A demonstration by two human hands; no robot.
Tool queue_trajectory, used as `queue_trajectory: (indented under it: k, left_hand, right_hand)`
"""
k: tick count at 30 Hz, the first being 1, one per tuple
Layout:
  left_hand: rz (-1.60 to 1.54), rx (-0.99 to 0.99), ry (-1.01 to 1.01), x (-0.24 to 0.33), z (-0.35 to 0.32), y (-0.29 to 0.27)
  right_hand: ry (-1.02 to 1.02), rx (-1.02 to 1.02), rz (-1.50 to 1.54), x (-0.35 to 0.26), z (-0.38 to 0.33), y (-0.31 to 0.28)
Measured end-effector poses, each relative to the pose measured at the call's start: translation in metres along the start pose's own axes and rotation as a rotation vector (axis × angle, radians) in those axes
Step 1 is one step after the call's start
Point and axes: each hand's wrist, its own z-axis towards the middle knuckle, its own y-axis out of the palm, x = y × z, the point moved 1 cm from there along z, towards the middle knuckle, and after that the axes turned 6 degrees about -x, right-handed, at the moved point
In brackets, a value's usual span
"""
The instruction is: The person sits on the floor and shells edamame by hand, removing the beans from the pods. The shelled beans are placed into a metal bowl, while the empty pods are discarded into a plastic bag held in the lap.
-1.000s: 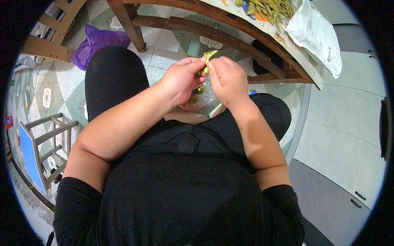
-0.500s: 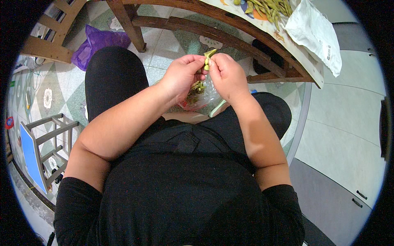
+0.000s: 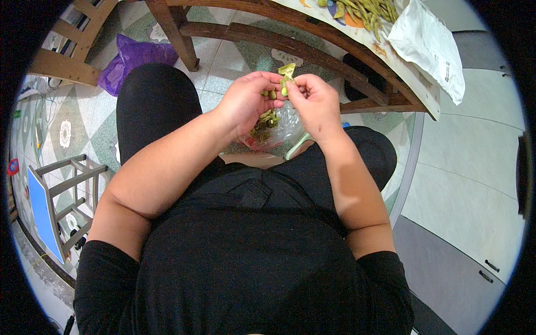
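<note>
1. Green and split open, one pod is up at twelve o'clock, pinched between the thumb and fingers of the right hand, which is closed on it at the tips.
2. Just beside it, toward the pod's eight o'clock, the left hand is loosely half-curled around a few green beans; their exact number cannot be told.
3. Shelling looks well advanced for this pod: its halves stand apart, though whether any bean remains inside is too small to tell.
4. At the hands' six o'clock, a clear plastic bag holds a heap of yellow-green pieces, probably discarded shells from finished pods.
5. Much seems left: at one o'clock, a pile of pods lies on the table, near a white bag at two o'clock. The pile runs past the upper edge, so its full extent is hidden.
</note>
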Motion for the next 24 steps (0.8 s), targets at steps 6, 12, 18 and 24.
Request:
queue_trajectory:
  k: [6,12,18,24]
  left_hand:
    - [0.063,-0.067,-0.067,-0.002,0.0,-0.001]
    - [-0.034,-0.113,-0.058,-0.001,0.0,-0.001]
    - [-0.126,-0.128,-0.08,-0.001,-0.002,-0.001]
    - [-0.136,-0.176,-0.082,0.001,-0.002,-0.004]
  right_hand:
    - [0.036,0.047,0.144,-0.006,0.001,-0.003]
    - [0.215,-0.089,0.5,-0.014,0.0,-0.006]
    - [0.037,-0.164,0.138,-0.008,0.001,0.001]
    - [-0.103,-0.185,-0.231,-0.01,0.0,-0.006]
